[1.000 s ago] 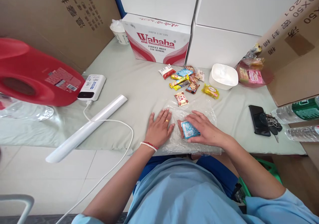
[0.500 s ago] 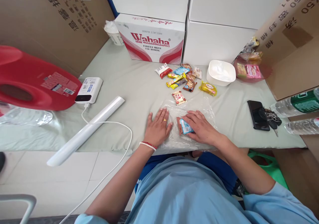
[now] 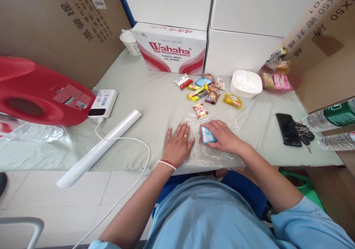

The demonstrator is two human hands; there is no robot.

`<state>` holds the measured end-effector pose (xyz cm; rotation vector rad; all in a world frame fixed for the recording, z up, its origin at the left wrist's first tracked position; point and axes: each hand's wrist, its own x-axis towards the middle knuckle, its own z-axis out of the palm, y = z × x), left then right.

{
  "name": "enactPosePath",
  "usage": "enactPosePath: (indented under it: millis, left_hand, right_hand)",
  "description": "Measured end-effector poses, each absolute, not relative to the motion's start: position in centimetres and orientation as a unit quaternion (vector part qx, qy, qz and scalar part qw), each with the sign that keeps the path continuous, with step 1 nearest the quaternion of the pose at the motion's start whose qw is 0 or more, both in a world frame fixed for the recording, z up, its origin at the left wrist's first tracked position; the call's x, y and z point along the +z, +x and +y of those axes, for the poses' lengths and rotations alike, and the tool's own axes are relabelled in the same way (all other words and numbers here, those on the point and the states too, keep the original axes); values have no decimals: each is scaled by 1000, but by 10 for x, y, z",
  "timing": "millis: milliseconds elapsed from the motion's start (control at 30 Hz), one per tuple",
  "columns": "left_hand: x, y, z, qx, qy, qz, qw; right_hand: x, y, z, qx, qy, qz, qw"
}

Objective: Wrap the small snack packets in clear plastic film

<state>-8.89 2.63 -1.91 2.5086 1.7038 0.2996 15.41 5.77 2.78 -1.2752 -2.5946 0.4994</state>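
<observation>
My left hand (image 3: 177, 144) lies flat, fingers spread, on the left edge of a clear plastic bag (image 3: 213, 156) spread on the table. My right hand (image 3: 224, 137) rests on the bag and grips a small blue snack packet (image 3: 206, 135) with a brown packet under it; whether they are inside the bag I cannot tell. A single red-and-white snack (image 3: 201, 110) lies just beyond the bag. Farther back sits a pile of several wrapped snacks (image 3: 203, 88), with a yellow packet (image 3: 233, 100) to its right.
A white bowl (image 3: 246, 83) and a pink plate (image 3: 279, 82) of snacks stand at the back right. A phone (image 3: 287, 129), keys (image 3: 303, 133) and water bottles (image 3: 334, 119) lie right. A power bank (image 3: 102, 103), white tube (image 3: 100, 147), cable and red container (image 3: 36, 94) lie left. A Wahaha box (image 3: 170, 49) stands behind.
My right hand has slid the blue packet slightly away and to the left on the bag and curled around it. The left hand stays flat in place.
</observation>
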Motion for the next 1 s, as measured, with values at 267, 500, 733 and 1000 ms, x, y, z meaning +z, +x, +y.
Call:
enactPosePath:
  millis: [267, 500, 733, 1000]
  left_hand:
    - [-23, -89, 26, 112, 822, 556, 48]
    - [-23, -89, 26, 120, 821, 557, 47]
    - [-24, -88, 25, 118, 820, 558, 46]
    - [-24, -88, 26, 117, 818, 560, 53]
  right_hand:
    - [3, 163, 58, 219, -411, -876, 126]
    - [12, 168, 63, 224, -426, -871, 100]
    - [15, 149, 57, 167, -461, -866, 101]
    - [21, 153, 53, 126, -440, -885, 88]
